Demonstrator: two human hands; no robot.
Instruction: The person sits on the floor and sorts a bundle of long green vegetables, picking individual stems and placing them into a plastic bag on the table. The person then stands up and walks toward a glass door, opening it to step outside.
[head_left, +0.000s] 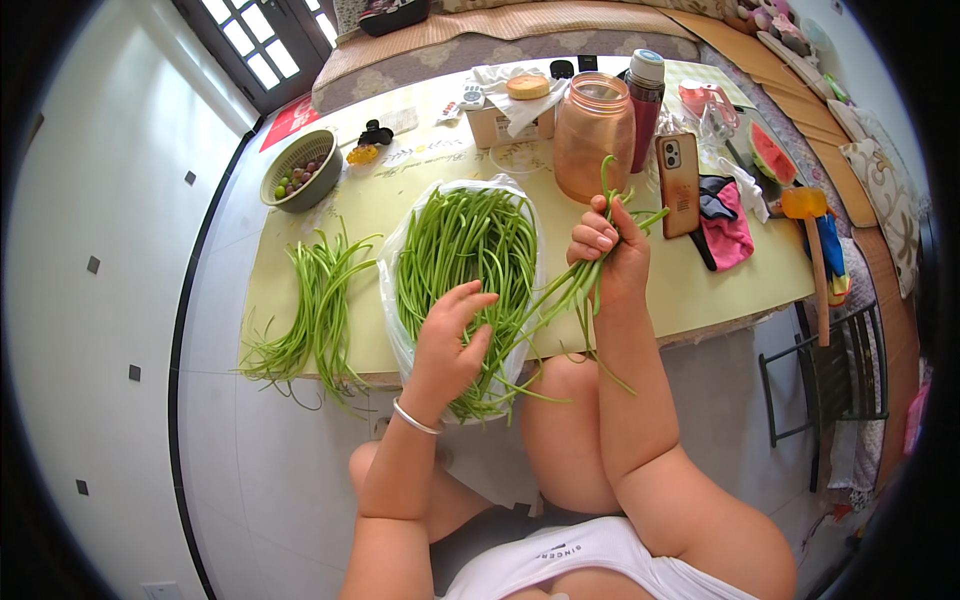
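My right hand [618, 245] is closed round a small bunch of long green stems [566, 290], raised over the table at the right of a white plastic bag [388, 265]. Their tips poke out above the fist, and the lower ends trail toward the bag. Inside the open bag lies a thick heap of similar green stems [465, 235]. Above the heap's near part hovers my left hand [452, 338], its fingers apart and nothing visibly held; a white bangle [415, 418] circles that wrist. A separate pile of stems [318, 305] rests on the table left of the bag.
Grapes fill a grey-green basket [305, 200] at the far left. Behind my right hand stand a large pinkish jar [592, 130] and a dark red flask [645, 105]. A phone [678, 185], pink-and-black cloth [728, 235], watermelon piece [770, 152] and orange-headed mallet [806, 205] lie at the right.
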